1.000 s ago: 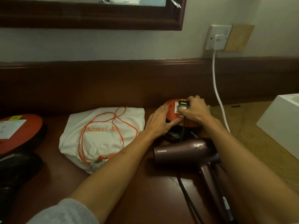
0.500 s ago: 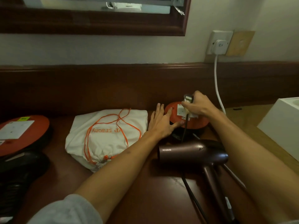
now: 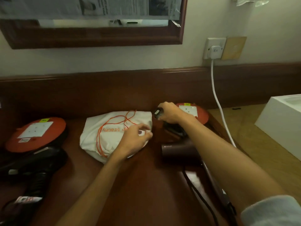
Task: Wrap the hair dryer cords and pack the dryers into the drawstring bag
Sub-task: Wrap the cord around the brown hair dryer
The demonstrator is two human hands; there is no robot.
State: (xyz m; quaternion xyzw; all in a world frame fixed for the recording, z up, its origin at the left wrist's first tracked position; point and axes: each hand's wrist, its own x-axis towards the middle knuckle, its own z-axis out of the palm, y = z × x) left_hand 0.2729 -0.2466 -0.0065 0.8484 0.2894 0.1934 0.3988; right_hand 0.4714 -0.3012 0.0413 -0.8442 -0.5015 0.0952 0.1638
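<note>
The right hand is closed around a black plug, fingers curled over it, holding it just off the left edge of a round orange socket reel at the back of the dark wooden desk. The plug is clear of the reel's white socket plate. Its black cord shows on the desk nearer the camera, loose and unwound, beside the handle of a maroon hair dryer that lies on its side under the right forearm; the stretch of cord between plug and dryer is hidden.

The left hand hovers over the right part of the white drawstring bag, fingers loosely bent, thumb and forefinger nearly meeting. Whether it pinches cloth or holds nothing cannot be told. The bag lies flat just left of the plug, its orange drawstring looped across the top and its mouth apparently drawn in.

A black hair dryer lies at far left, in front of a second orange reel. A white cable runs down from a wall outlet.

This looks like the unplugging step, with wrapping about to start. The next move likely calls for gathering the loose cord into even loops round the maroon dryer's handle, keeping the plug end in hand, before the bag is opened.
</note>
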